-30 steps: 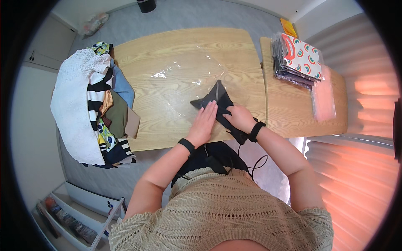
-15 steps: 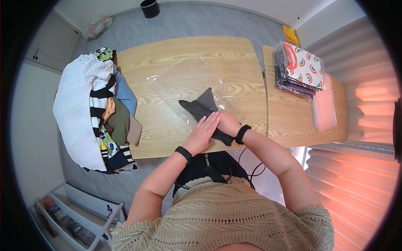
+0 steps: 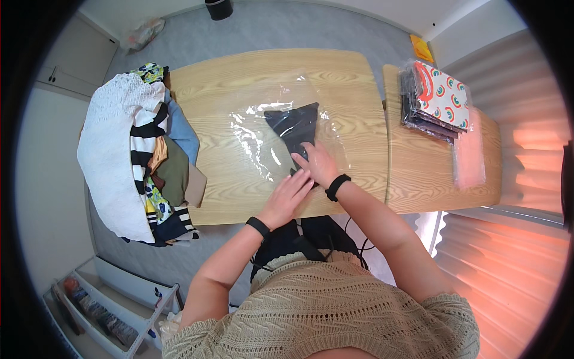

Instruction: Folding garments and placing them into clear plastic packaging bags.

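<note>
On the left, a big pile of clothes [image 3: 113, 161] is heaped over the end of a wooden table [image 3: 347, 78]. White, striped, blue and green pieces can be seen in it. Further right, a clear plastic bag [image 3: 248, 140] is spread on the table, shiny and crinkly. The left hand [image 3: 286, 200] is laid flat, its fingers nearly straight and close together, with the tips at the bottom end of a dark cloth [image 3: 296, 122]. The cloth is placed mid-table, wide at the top and thin at the bottom. Whether it is inside the bag or under it cannot be told. The right hand [image 3: 321, 164] is rested on its thin part, thumb and fingers bent; whether anything is pinched cannot be told. On a second table [image 3: 412, 179], flat packs [image 3: 442, 99] are stacked just beside a pink pack [image 3: 469, 158].
</note>
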Available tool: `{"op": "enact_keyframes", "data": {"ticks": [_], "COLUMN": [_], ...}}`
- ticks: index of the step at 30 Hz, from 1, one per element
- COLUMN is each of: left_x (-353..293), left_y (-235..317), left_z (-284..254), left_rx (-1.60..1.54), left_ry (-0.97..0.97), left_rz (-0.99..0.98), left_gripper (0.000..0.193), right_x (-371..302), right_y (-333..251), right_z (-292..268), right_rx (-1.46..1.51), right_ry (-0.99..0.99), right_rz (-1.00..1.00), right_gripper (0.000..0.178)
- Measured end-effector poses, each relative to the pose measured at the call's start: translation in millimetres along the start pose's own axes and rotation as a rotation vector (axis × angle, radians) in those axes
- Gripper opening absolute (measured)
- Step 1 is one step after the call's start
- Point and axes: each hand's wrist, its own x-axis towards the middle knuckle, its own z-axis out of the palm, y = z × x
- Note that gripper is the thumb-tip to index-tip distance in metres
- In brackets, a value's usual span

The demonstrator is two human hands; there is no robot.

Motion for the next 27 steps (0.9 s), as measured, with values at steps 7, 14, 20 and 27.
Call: {"op": "enact_keyframes", "data": {"ticks": [7, 14, 20, 27], "left_x": [-9, -51, -86, -87], "left_y": [-5, -14, -56, -60], "left_z": [1, 7, 39, 42], "left_rx": [0.232, -0.102, -0.468, -0.407], "left_ry": [-0.013, 0.04, -0.036, -0.075], "left_rz": [-0.135, -0.885, -0.921, -0.889], "left_gripper": [0.058, 0.04, 0.03, 0.018], "right_x": [1, -2, -2, -14], "right_y": [54, 81, 96, 19], "right_z": [31, 37, 39, 25], "right_rx": [0.03, 0.203, 0.708, -0.059], "right_ry": [0.008, 0.177, -0.341, 0.024], "right_rz": [0.096, 0.55, 0.694, -0.297], "right_gripper": [0.046, 0.068, 0.062, 0.06]}}
